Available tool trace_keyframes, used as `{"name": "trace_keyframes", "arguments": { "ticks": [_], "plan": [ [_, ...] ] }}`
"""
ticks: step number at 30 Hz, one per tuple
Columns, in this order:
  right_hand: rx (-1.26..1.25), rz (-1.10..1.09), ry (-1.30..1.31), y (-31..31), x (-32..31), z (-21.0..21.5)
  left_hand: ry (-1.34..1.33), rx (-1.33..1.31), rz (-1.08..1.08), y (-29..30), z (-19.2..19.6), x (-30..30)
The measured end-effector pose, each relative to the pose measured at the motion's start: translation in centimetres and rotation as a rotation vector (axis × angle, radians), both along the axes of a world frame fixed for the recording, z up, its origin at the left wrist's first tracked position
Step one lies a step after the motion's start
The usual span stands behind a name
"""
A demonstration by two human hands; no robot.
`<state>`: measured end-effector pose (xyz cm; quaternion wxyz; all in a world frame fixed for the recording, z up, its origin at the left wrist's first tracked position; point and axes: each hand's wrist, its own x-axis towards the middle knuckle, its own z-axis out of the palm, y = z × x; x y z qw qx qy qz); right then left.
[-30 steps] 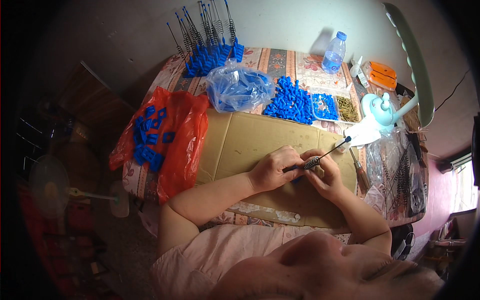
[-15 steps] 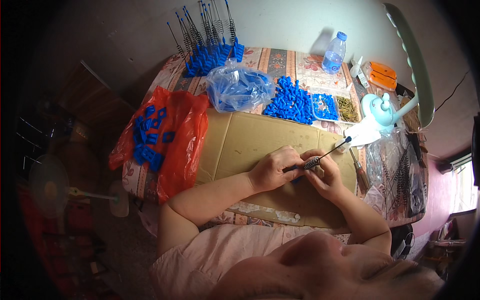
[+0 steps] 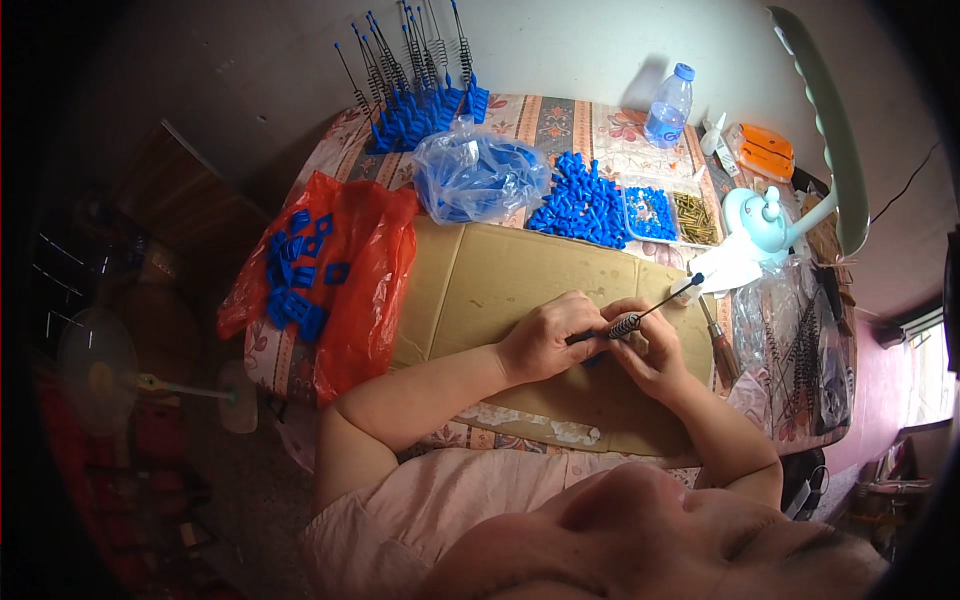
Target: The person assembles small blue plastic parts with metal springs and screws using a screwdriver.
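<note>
My right hand (image 3: 652, 352) is closed around a black coil spring (image 3: 624, 325). From the coil a thin black rod runs up and to the right, ending in a blue tip (image 3: 697, 280). My left hand (image 3: 550, 338) is pinched against the coil's lower end, its fingertips meeting those of the right. Between and below the fingers a little of a blue plastic piece (image 3: 593, 359) shows; most of it is hidden by both hands. Both hands are just above a sheet of brown cardboard (image 3: 490, 285).
Blue cone-shaped parts (image 3: 580, 205), a tray of small blue caps (image 3: 650, 214) and brass-coloured pieces (image 3: 695, 217) lie beyond the cardboard. Finished-looking spring rods (image 3: 410, 110) stand far left. A red bag (image 3: 370, 300), screwdriver (image 3: 722, 350), lamp (image 3: 755, 220) and bottle (image 3: 668, 110) surround the work.
</note>
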<state>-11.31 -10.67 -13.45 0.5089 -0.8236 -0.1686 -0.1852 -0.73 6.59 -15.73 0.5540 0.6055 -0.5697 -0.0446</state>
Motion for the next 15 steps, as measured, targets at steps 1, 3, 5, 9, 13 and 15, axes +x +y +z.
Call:
{"name": "trace_keyframes", "arguments": {
  "ticks": [1, 3, 5, 9, 13, 15],
  "plan": [
    [0.001, 0.0, 0.0, -0.04, -0.02, 0.02, 0.002, -0.002, -0.001, -0.05, 0.0, 0.01],
    [0.001, -0.004, 0.006, -0.08, -0.04, 0.03, 0.001, -0.005, 0.0, -0.12, 0.04, 0.02],
    [0.002, -0.003, 0.006, -0.13, -0.05, 0.06, -0.001, -0.009, 0.001, -0.14, 0.07, 0.01],
    [0.009, -0.005, 0.008, -0.07, -0.08, 0.11, -0.005, 0.001, 0.003, -0.11, 0.03, 0.0],
    [0.009, -0.009, 0.014, -0.08, -0.1, -0.03, 0.005, 0.001, 0.005, -0.05, 0.19, -0.1],
    [0.022, -0.004, 0.018, -0.08, -0.1, -0.07, 0.005, 0.0, 0.002, -0.06, 0.14, -0.06]
  ]
}}
